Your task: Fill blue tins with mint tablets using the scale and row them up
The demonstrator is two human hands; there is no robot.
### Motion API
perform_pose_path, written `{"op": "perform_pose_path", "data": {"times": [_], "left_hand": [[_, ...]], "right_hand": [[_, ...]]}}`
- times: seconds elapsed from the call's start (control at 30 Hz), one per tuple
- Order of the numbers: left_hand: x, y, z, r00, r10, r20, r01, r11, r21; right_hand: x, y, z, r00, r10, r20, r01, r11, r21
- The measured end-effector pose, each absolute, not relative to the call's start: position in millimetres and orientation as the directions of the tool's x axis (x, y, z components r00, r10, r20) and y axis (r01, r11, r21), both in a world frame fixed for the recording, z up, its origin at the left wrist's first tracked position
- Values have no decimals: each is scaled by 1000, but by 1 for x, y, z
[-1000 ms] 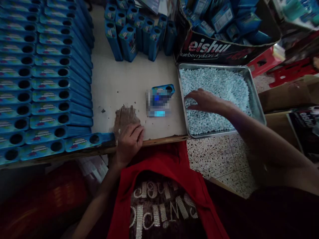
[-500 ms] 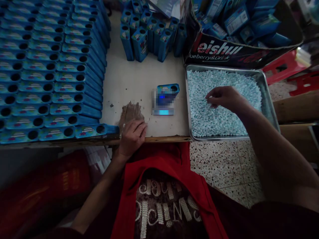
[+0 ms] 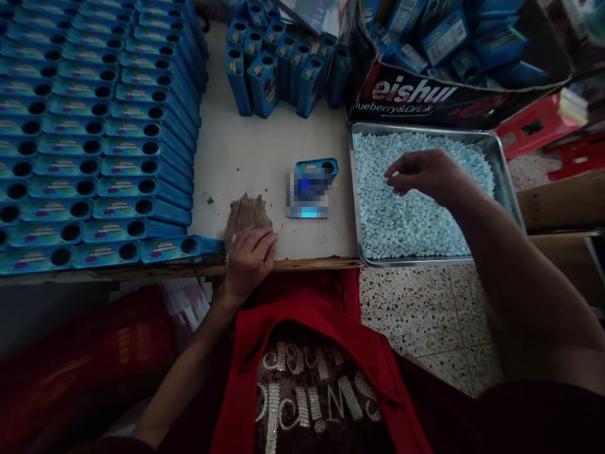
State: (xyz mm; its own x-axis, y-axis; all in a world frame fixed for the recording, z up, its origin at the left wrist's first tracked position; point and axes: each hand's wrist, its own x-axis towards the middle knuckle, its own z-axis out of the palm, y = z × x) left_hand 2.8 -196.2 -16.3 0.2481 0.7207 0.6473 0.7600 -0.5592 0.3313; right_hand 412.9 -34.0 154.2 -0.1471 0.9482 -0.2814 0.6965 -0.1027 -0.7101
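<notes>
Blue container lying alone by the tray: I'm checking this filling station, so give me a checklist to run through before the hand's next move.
1. Blue container lies flat, hole uncovered: ok.
2. Metal tray well stocked with pale blue pellets: ok.
3. Right hand above the pellets, fingers bunched: ok.
4. Pellets actually pinched: cannot tell.
5. Left hand resting on the table edge, away from the container: ok.
6. Bare tabletop between tray and container: ok.

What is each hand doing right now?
Left hand: empty, resting flat on the table edge.
Right hand: fingers curled over the tray of pellets; contents cannot be told.
</notes>
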Motion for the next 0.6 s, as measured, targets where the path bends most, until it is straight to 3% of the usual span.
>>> {"op": "perform_pose_path", "data": {"times": [0.17,0.33,0.6], "left_hand": [[3,-196,-14,260,712,652,770,-560,305],[3,-196,-14,247,714,655,765,-559,320],[3,-198,-17,204,759,619,730,-539,420]], "right_hand": [[367,-29,180,-259,941,-219,630,-7,-776],[313,-23,187,-368,912,-180,638,107,-763],[281,-15,190,-446,889,-102,781,330,-530]]}}
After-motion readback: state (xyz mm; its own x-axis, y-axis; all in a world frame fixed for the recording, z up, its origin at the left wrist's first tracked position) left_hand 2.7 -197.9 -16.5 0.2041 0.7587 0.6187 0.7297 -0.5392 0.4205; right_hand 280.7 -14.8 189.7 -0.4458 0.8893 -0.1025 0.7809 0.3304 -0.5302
